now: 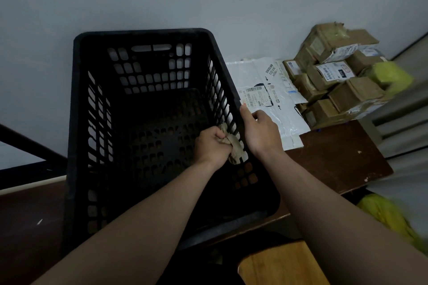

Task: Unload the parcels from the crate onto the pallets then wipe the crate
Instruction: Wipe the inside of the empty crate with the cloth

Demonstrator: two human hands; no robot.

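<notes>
At frame centre the left hand clutches a rag against the inner right wall of the black crate, the right hand just beside it gripping that wall's rim, with parcels stacked at right.

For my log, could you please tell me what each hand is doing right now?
Left hand: grips the cloth inside the crate.
Right hand: grips the crate's right rim.
</notes>
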